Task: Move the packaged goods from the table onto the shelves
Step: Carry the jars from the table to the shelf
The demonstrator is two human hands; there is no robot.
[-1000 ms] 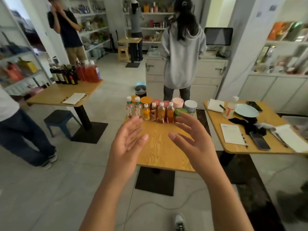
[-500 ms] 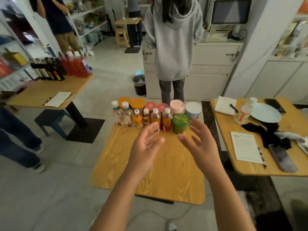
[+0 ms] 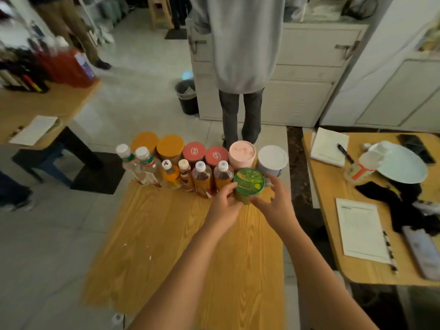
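One wooden bench [image 3: 166, 246] carries everything that matters here, and all its stock is bunched along the far edge. Behind the green-lidded tub [image 3: 248, 184] stands a row of wide lidded jars [image 3: 170, 146]. To the tub's left runs a line of small bottles [image 3: 202, 177], the nearest of them just beside it. The tub itself sits upright on the bench at the right end of that line, and as far as I can see it has not been lifted.

Half a second ago both hands hung open over the bare wood, short of the tub, palms facing one another. Now they have closed that gap and arrived on it. I read that as the first pick under way: the approach is over and a grip is being made. No package looks to have left the bench for the shelves.

Both forearms stretch out from the near edge and converge on the tub. The left hand [image 3: 222, 206] sits at the tub's left side, its fingers [image 3: 230, 188] curled against the wall. The right hand [image 3: 277, 206] takes the tub's right and near side, thumb tucked low against it, the other digits spread and bent round towards the back. Both hands are wrapped on the tub, but I cannot tell whether they squeeze hard enough to bear its weight.
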